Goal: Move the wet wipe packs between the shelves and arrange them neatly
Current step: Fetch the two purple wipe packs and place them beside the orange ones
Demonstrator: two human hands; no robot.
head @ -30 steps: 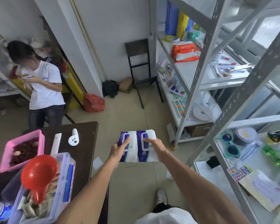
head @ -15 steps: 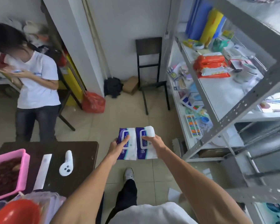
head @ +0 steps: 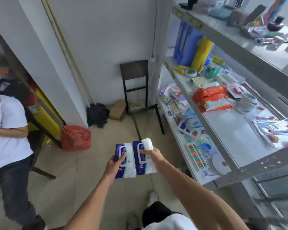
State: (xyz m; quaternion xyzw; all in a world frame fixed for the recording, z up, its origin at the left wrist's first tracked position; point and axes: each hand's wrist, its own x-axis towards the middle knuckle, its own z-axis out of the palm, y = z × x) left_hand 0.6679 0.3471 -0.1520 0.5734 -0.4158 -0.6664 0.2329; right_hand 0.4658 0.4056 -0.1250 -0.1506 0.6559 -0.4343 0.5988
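Two purple-and-white wet wipe packs are carried side by side above the floor. My left hand [head: 114, 165] grips the left pack [head: 125, 170], thumb on its lid. My right hand [head: 152, 155] holds the right pack [head: 145, 166] the same way. On the middle board of the metal shelf [head: 223, 130] to the right lies a stack of orange wet wipe packs [head: 209, 98], apart from my hands.
A person in a white shirt [head: 5, 130] stands at the left. A dark chair [head: 138, 97], a red bag [head: 76, 137] and a black bundle [head: 98, 115] sit by the wall. Small stationery items crowd the shelf boards, with a bare patch in front of the orange packs.
I have walked forward and turned toward the shelf; the dark table has dropped out of view. Both hands still carry the two packs the same way.
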